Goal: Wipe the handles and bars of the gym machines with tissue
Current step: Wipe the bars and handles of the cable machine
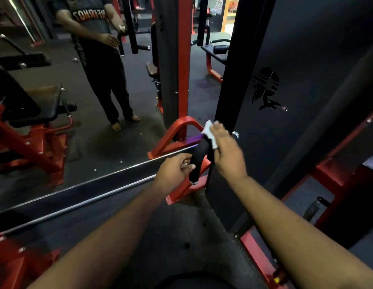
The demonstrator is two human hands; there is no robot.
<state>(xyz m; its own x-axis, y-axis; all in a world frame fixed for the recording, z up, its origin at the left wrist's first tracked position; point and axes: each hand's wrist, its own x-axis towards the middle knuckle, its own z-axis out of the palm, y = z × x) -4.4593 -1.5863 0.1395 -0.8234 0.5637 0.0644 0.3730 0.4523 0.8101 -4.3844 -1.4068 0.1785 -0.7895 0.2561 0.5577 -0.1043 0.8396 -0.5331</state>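
A black curved handle (199, 158) with a chrome end cap hangs in front of the black machine tower (285, 90). My left hand (174, 171) grips the handle's lower part, thumb across it. My right hand (225, 151) holds a white tissue (210, 133) and presses it around the upper part of the handle. The tissue sticks out above and below my fingers.
A wall mirror (77, 122) on the left reflects me and red-and-black machines. Its chrome bottom edge runs across the floor. A red frame foot (181, 190) lies under the handle, and a red frame rail (258, 259) runs at lower right. Dark rubber floor lies below.
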